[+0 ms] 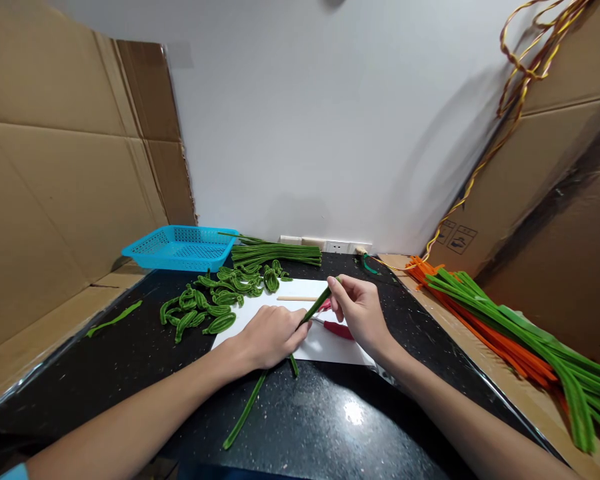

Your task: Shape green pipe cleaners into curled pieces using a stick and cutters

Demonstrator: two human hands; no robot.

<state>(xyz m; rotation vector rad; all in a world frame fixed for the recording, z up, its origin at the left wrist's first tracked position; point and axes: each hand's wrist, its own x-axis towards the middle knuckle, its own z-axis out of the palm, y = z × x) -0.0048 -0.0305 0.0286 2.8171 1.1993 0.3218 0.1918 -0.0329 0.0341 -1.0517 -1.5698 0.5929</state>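
Black speckled counter (330, 427) | white wall, cardboard sides | both hands (315, 323) pinch green pipe cleaner (316, 308)

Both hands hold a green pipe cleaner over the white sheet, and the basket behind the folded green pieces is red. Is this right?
Not quite: the head view shows the basket is blue, not red. The rest holds: the left hand and right hand hold a green pipe cleaner over the white sheet, behind the folded green pieces.

A single head-worn view looks forward and down from close above the black table (130, 360) — facing the white wall (330, 133) behind it, cardboard (55, 187) left of the table, more cardboard right.
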